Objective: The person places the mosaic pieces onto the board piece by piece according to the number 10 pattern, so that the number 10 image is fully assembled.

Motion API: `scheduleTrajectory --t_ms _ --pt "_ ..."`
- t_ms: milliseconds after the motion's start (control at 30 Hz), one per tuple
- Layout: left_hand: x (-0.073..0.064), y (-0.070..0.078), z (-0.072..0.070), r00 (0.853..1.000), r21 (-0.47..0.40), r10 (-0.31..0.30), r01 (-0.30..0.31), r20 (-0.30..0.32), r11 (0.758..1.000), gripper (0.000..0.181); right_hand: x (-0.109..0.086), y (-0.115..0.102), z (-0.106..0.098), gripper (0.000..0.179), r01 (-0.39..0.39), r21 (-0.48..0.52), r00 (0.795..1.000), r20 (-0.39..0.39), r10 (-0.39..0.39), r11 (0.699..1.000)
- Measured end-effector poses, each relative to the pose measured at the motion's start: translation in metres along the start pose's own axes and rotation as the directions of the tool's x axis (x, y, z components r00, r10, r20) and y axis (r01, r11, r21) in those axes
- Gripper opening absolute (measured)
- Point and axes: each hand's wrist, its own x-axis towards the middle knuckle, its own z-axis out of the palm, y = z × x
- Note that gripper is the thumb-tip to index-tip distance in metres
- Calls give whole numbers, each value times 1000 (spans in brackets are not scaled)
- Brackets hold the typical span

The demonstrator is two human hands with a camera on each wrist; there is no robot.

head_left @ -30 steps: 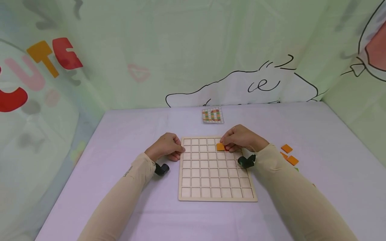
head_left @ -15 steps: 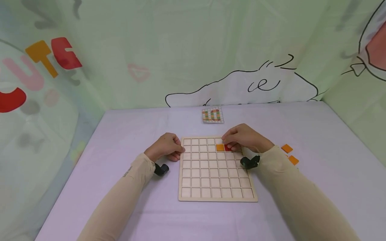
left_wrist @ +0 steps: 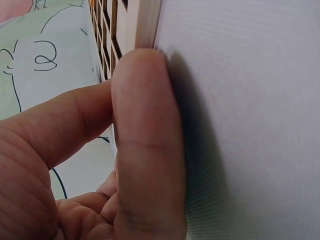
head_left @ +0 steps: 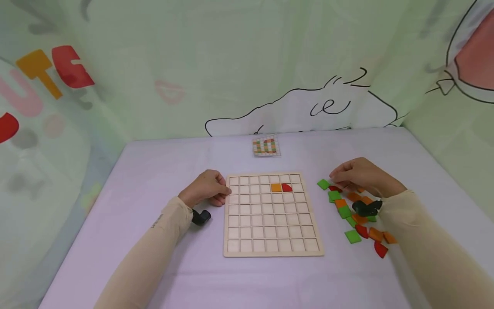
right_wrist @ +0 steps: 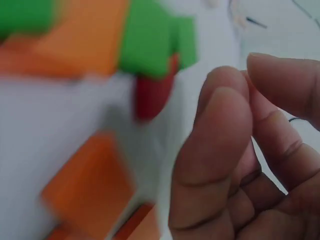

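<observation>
A square wooden grid board (head_left: pixel 272 221) lies on the table. In its second row from the far edge sit an orange square tile (head_left: pixel 276 187) and, beside it on the right, a red quarter-round tile (head_left: pixel 287 187). My left hand (head_left: pixel 204 188) grips the board's left edge near the far corner; the left wrist view shows thumb and finger (left_wrist: pixel 145 110) at that edge. Above the far end of a pile of loose tiles hovers my right hand (head_left: pixel 360 176). Its fingers (right_wrist: pixel 212 150) are loosely bent, with nothing seen between them. Under it lies another red piece (head_left: pixel 335 189), partly covered.
Green square tiles (head_left: pixel 353 236), orange tiles (head_left: pixel 375 234) and red quarter-rounds (head_left: pixel 380 249) are scattered right of the board, some overlapping. A small card with a coloured grid pattern (head_left: pixel 266 146) lies beyond the board. A printed cloth (head_left: pixel 231 64) hangs behind the table (head_left: pixel 185 266).
My right hand has let go of the red tile on the board and moved right, over the loose tiles. The left hand stays at the board's edge. The view has shifted slightly right.
</observation>
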Motion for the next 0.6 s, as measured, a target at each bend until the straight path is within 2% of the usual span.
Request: scheduleTrajectory --t_ms 233,400,600 --pt "-1 -1 -2 1000 -7 -1 1 5 1000 23 -4 15 -1 30 -56 -70 998 -23 54 996" --pt "0 -1 -1 1000 -9 1 -1 4 1000 24 -3 16 4 30 -75 -103 997 -22 73 992" --pt "0 -1 -1 1000 -12 4 -4 3 1000 24 -4 10 9 26 -62 -155 998 -15 61 986"
